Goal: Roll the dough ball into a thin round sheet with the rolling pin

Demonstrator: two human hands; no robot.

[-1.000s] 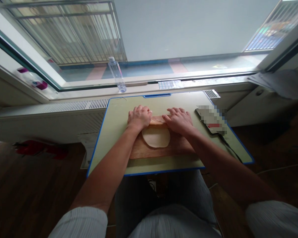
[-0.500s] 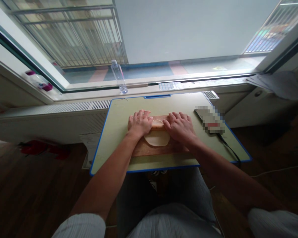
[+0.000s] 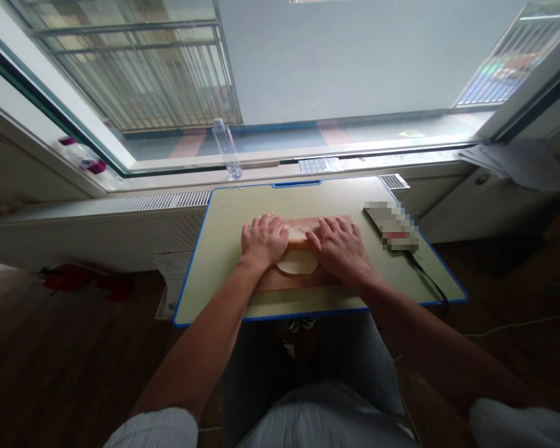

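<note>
A wooden rolling pin lies crosswise on a flat sheet of pale dough. Its left end is under my left hand, which presses down with the fingers over the pin. My right hand bears on the other end in the same way, thumb pointing inward. Both palms hide the pin's ends, so only its middle shows between the thumbs. Dough shows in front of the pin, and a thin edge of it behind. Beneath everything is a wooden board.
The board rests on a small blue-edged table. A phone-like device, partly blurred out, lies at the right with a black cable. A clear bottle stands on the windowsill, and a purple-capped bottle is farther left.
The rolling pin has come slightly toward me over the dough, with both hands still on it. The whole view has shifted a little.
</note>
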